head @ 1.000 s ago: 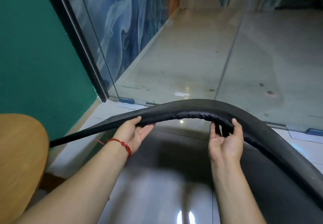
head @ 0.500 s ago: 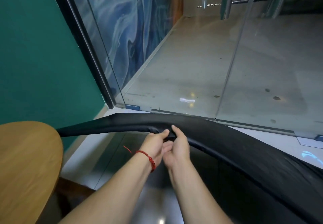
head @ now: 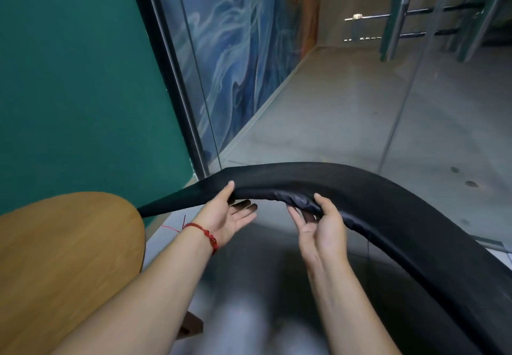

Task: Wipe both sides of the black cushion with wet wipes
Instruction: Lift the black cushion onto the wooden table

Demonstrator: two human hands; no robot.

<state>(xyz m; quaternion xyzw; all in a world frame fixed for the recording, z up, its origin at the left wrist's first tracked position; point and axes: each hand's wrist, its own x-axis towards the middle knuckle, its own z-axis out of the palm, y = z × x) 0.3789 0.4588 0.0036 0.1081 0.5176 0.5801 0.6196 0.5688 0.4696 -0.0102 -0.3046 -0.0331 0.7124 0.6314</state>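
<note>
The left hand (head: 230, 214) and right hand (head: 322, 228) pinch the black cushion (head: 360, 188) edge, thumbs above, fingers (head: 245, 206) beneath. Flip it evenly, grips spread apart, to limit sagging.

Black cushion (head: 388, 196) held edge-on, bowed upward. Left grip (head: 227, 216): thumb on top edge, fingers beneath. Right grip (head: 321, 227) pinches crumpled edge. Red string bracelet (head: 206, 234) on left wrist.
</note>
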